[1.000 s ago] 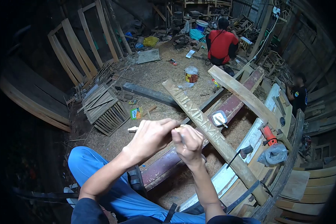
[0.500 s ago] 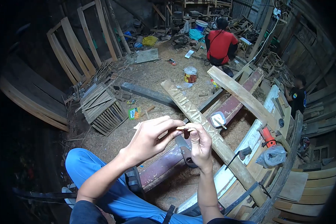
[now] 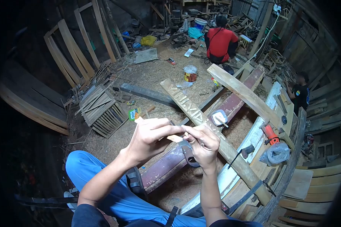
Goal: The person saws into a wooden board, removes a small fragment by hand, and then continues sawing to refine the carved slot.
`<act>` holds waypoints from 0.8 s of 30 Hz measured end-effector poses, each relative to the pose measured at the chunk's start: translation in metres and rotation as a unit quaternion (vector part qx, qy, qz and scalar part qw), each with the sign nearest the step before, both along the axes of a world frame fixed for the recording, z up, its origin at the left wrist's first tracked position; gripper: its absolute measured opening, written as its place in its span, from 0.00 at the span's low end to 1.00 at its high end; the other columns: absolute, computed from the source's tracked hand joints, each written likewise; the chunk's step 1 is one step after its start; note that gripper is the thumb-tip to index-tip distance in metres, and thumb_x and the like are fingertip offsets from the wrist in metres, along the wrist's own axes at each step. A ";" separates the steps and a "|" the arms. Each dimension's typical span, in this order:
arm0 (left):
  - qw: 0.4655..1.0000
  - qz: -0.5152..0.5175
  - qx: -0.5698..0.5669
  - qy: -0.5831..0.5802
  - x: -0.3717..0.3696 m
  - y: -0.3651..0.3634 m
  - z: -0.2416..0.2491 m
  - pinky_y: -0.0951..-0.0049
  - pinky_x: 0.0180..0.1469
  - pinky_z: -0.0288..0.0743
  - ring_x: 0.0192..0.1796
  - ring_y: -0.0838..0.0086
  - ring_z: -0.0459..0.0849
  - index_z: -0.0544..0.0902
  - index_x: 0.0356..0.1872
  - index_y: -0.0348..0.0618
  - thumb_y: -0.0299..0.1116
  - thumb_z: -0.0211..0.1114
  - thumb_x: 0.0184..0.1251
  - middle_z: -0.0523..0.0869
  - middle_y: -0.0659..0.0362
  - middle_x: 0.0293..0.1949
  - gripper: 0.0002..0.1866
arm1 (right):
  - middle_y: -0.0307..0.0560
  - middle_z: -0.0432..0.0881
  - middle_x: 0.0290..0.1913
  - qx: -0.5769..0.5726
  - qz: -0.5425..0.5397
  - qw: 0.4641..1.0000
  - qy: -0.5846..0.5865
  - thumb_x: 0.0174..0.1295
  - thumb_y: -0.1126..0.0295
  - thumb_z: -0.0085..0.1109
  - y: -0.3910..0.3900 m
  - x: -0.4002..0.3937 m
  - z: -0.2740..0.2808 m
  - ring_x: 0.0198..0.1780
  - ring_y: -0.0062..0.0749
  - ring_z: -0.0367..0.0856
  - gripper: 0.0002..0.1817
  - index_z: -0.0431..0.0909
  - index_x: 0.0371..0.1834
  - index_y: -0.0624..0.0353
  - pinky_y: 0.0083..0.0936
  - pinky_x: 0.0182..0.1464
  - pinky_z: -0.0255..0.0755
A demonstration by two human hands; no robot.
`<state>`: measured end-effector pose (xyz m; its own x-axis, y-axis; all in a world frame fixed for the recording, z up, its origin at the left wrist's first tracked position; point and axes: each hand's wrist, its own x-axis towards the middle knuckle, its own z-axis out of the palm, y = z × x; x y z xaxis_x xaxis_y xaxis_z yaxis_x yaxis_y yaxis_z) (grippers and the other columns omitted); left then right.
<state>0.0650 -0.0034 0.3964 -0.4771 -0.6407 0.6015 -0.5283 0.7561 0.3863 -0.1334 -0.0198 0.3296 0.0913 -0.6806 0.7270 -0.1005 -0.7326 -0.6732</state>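
My left hand (image 3: 149,138) is closed around a thin pale wooden strip (image 3: 174,139), part of which shows below its fingers. My right hand (image 3: 205,145) is pinched at the same spot, its fingertips meeting those of the left. What exactly lies between the fingertips is mostly hidden. Just beneath the hands is a handsaw (image 3: 191,156) with a dark handle, its blade partly covered. Beyond them, a long board (image 3: 195,115) with several small wooden strips laid on it in a zigzag runs diagonally. Beside that board sits an open tub (image 3: 219,118) of white paste with a stick in it.
A heavy plank (image 3: 238,89) crosses the maroon beam (image 3: 165,168). At the right are an orange power tool (image 3: 269,134) and a plastic bag (image 3: 275,153). A slatted wooden crate (image 3: 104,111) and a paint can (image 3: 190,73) stand on the floor. Two people (image 3: 220,43) are farther back.
My hands have shifted slightly and the right fingers have curled over toward the left. More of the wooden strip shows below the left fingers. The view has tilted a little.
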 end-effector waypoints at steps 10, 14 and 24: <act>0.998 0.037 0.049 0.001 -0.012 -0.003 -0.009 0.67 0.35 0.79 0.34 0.63 0.88 0.88 0.49 0.40 0.17 0.71 0.51 0.86 0.54 0.32 0.21 | 0.48 0.90 0.37 0.010 -0.046 0.998 0.053 0.56 0.79 0.77 -0.004 -0.013 -0.007 0.37 0.31 0.89 0.14 0.91 0.47 0.62 0.26 0.39 0.80; 0.983 0.023 0.174 0.050 -0.015 -0.004 -0.023 0.72 0.43 0.84 0.44 0.64 0.93 0.89 0.55 0.36 0.14 0.67 0.54 0.92 0.48 0.43 0.23 | 0.48 0.90 0.37 -0.007 -0.085 0.993 0.080 0.54 0.79 0.77 -0.002 -0.019 -0.003 0.35 0.32 0.89 0.14 0.90 0.44 0.63 0.27 0.39 0.80; 0.929 0.054 0.341 0.136 -0.017 -0.005 -0.029 0.74 0.50 0.84 0.48 0.78 0.89 0.89 0.53 0.32 0.23 0.68 0.71 0.94 0.52 0.46 0.12 | 0.42 0.88 0.34 0.009 -0.109 0.986 0.129 0.53 0.74 0.78 0.004 -0.021 0.004 0.34 0.38 0.86 0.13 0.88 0.41 0.56 0.34 0.39 0.77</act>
